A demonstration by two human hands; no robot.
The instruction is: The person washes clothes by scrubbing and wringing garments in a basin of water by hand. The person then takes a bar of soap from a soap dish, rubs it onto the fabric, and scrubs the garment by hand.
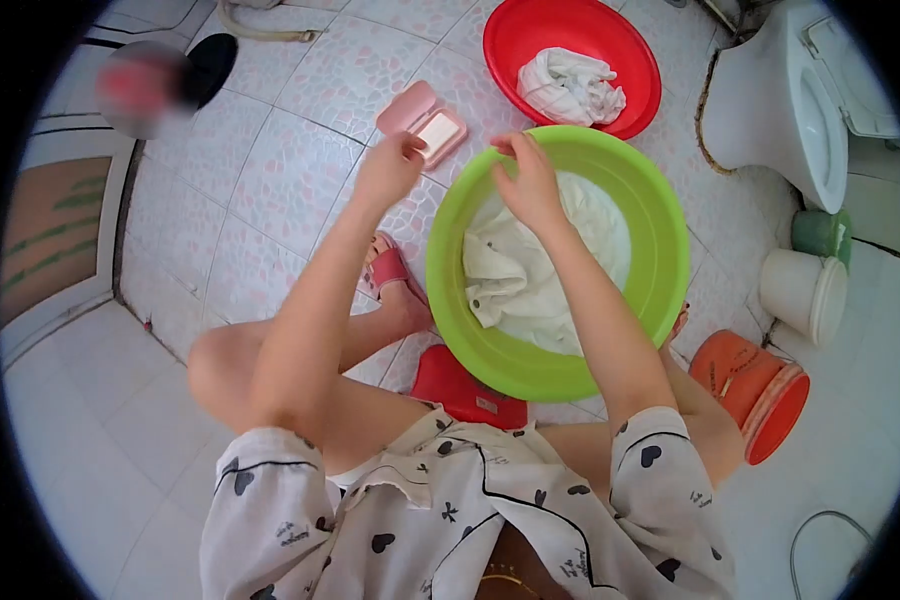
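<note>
My left hand (391, 167) is at the near left edge of a pink soap box (453, 150), its fingers loosely bent and seemingly empty. Inside the box, whose lid is flipped up, lies a pale bar of soap (437, 134). Over the far left rim of a large green basin (555, 376) hovers my right hand (530, 182), fingers apart and holding nothing. A wet white garment (515, 265) with dark buttons lies in the basin, in whitish water. My right forearm hides part of it.
Behind the green basin stands a red basin (498, 60) with white cloth (570, 85). A toilet (792, 110), a white bucket (802, 295) and an orange bucket (738, 385) line the right side. A red stool (460, 385) is beneath me.
</note>
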